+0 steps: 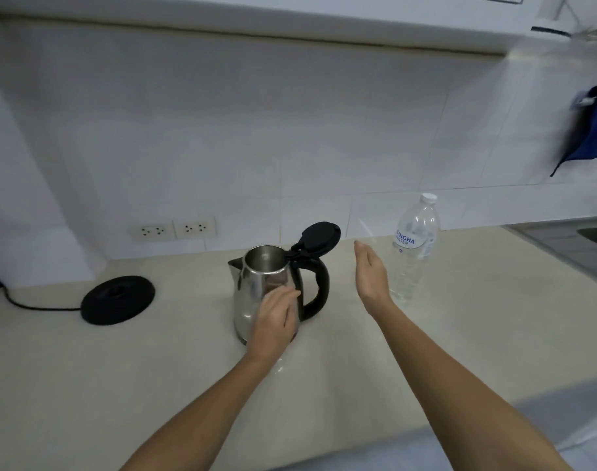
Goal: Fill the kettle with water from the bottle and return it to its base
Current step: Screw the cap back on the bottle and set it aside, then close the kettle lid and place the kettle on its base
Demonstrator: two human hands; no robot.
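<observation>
A steel kettle (256, 287) with a black handle stands on the beige counter (86, 368), its black lid (319, 237) flipped up. My left hand (276, 321) rests against the kettle's front lower side, fingers loosely curved on the metal. My right hand (371, 277) hovers open, palm facing left, just left of a clear capped water bottle (414, 249) that stands upright; the hand is apart from the bottle. The round black kettle base (118, 299) lies to the left with its cord running off left.
Two wall sockets (174, 229) sit on the white tiled backsplash behind the base. A steel sink (592, 236) begins at the far right. A blue cloth (592, 130) hangs on the right wall. A small wet patch (279, 367) lies near my left wrist.
</observation>
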